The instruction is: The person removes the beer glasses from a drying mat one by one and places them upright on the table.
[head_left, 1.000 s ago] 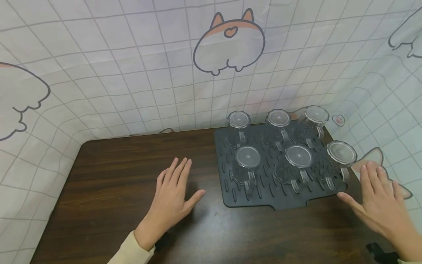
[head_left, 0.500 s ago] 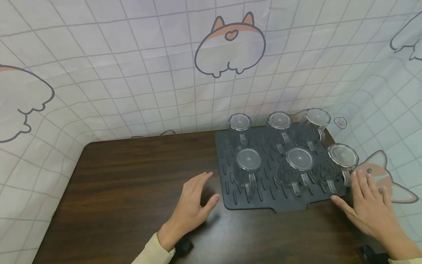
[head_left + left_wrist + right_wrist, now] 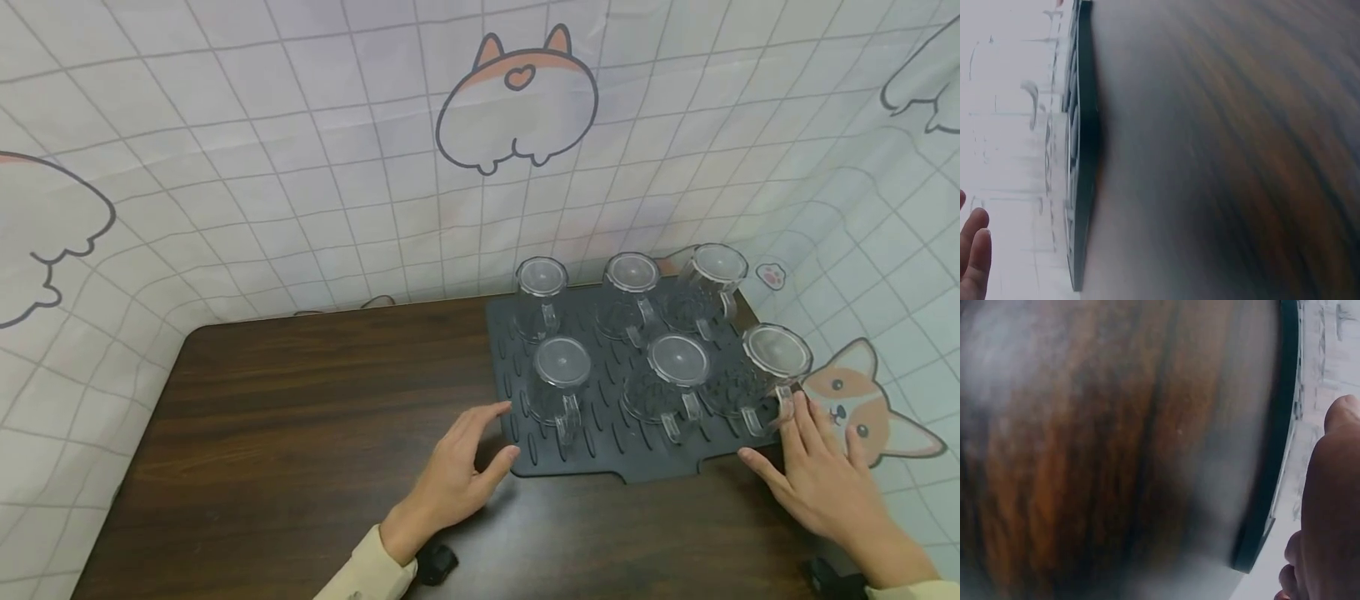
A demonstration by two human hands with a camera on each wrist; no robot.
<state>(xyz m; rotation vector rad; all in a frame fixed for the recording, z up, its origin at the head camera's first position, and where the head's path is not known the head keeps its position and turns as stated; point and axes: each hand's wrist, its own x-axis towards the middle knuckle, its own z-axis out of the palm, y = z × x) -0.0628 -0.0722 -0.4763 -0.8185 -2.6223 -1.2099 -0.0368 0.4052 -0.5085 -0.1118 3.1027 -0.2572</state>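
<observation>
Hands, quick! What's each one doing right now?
Left hand: open, holding nothing, by the dark mat.
Right hand: open, holding nothing, near the front-right glass mug.

The 6 mugs (image 3: 562,363) are clear, the mat (image 3: 566,463) dark grey, the wood-grained table (image 3: 300,425) brown, the sleeves (image 3: 372,570) cream; the white, grey-gridded backdrop (image 3: 300,183) shows orange-and-white corgis (image 3: 543,121).

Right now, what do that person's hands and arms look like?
The left hand and right hand are bare, no gloves or rings showing. The left sleeve is pale cream, and the bit of right sleeve showing matches. A small black gadget shows beside the left sleeve, another gadget beside the right.
</observation>
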